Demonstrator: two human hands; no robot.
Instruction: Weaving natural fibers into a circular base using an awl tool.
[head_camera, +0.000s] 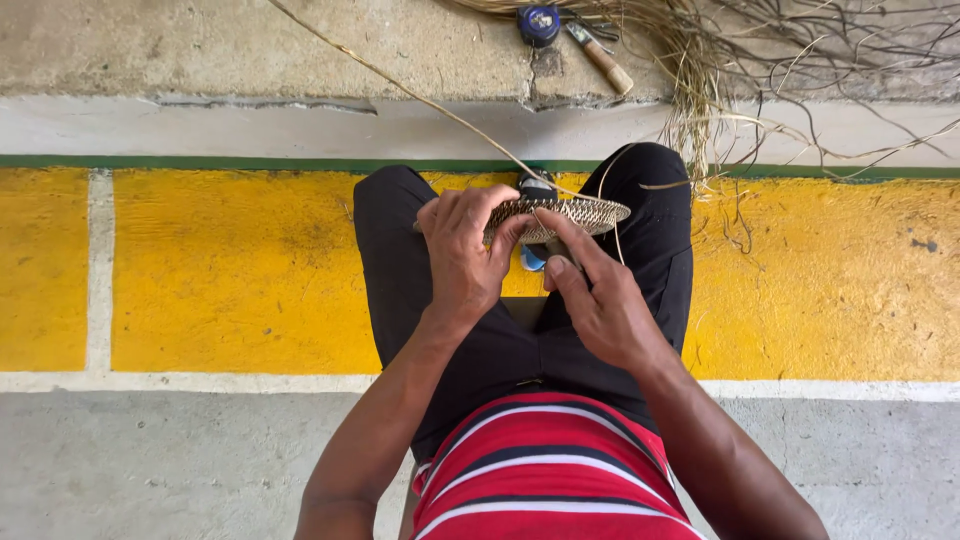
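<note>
- L hand: fingers curled shut over near-left edge of a flat round woven disc of tan plant fibre, thumb on top, gripping it.
- R hand: index finger stretched fwd, tip touching disc's underside/near rim; other fingers half-bent. Can't tell if they pinch anything.
- Disc sits edge-on btwn both hands, above the knees, over the lap.
- Small blue object just under disc, btwn the hands; kind unclear.
- Long thin pale fibre strand runs from disc up-left across the concrete ledge.
- Legs in black trousers, red shirt w/ white + dark stripes at bottom.
- Below the legs: yellow-painted floor band w/ white lines, green stripe along its far edge.
- On ledge, well apart from hands: blue round tape measure, wooden-handled knife beside it, pile of dry straw-coloured fibres & dark twigs to the right.
</note>
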